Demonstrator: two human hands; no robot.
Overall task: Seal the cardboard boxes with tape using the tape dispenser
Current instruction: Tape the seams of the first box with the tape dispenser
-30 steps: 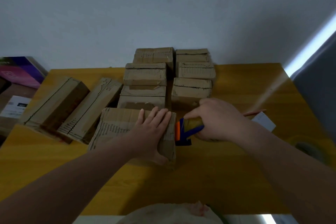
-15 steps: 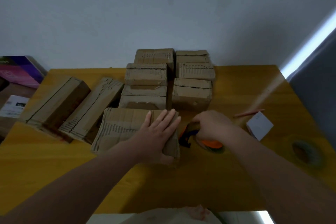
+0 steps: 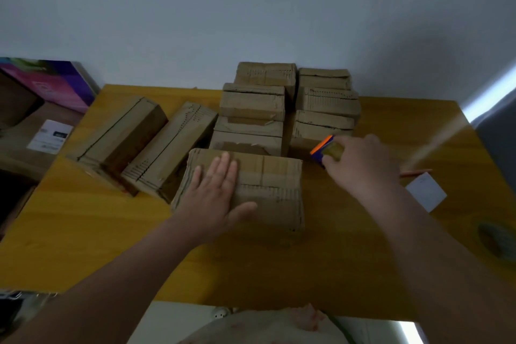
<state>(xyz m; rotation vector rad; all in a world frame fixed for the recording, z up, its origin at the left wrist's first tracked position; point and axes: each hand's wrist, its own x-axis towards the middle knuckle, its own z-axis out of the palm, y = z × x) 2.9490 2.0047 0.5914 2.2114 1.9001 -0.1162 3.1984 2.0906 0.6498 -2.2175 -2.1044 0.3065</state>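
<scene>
At frame centre the box [image 3: 279, 187] lies long axis left-to-right under the flat, straight-fingered left hand [image 3: 220, 192], while the right hand [image 3: 363, 162], fingers curled round the dispenser [image 3: 321, 151], hovers just off its upper-right corner.

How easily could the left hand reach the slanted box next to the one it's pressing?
Yes, probably easily. The left hand lies flat on the front box, holding nothing, and the slanted box sits just to its left with nothing between them. It would only have to lift off first.
</scene>
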